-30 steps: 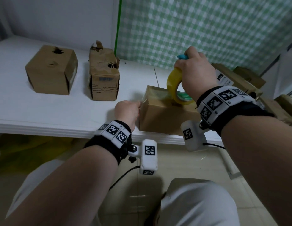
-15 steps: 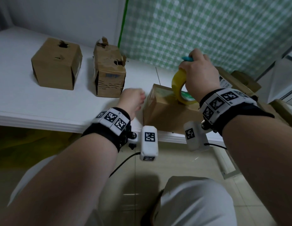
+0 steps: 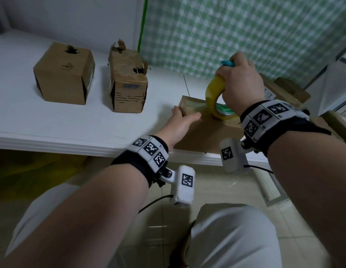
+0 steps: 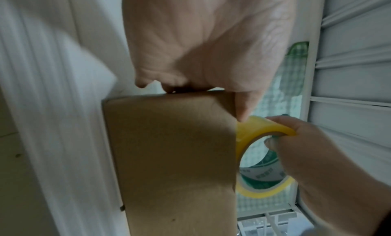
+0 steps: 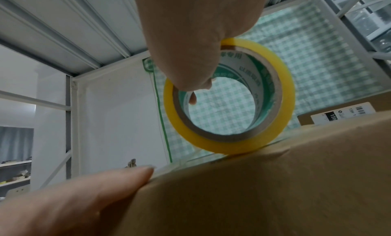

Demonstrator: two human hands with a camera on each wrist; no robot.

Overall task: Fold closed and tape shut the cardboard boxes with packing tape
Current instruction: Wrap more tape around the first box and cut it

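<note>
A low brown cardboard box [image 3: 203, 130] lies at the white table's front edge. My right hand [image 3: 240, 82] grips a yellow tape roll [image 3: 214, 93] standing on edge on the box's top, and a blue object [image 3: 227, 63] sticks out above its fingers. A clear tape strip [image 3: 195, 107] runs from the roll to the box's left end. My left hand [image 3: 184, 113] reaches flat to that left end, with its thumb [image 5: 127, 176] lying straight along the top edge; its fingers are past the corner. In the left wrist view, the thumb tip nearly meets the tape roll [image 4: 264, 125].
Two taped, worn cardboard boxes [image 3: 63, 74] [image 3: 127, 82] stand further left on the table [image 3: 52, 122]. More boxes [image 3: 280, 89] are stacked to the right of the low one. A green checked curtain [image 3: 245, 26] hangs behind. My knees are below the table edge.
My left hand has uncurled from a fist beside the box and reached forward onto its left end. The right hand and roll have hardly moved.
</note>
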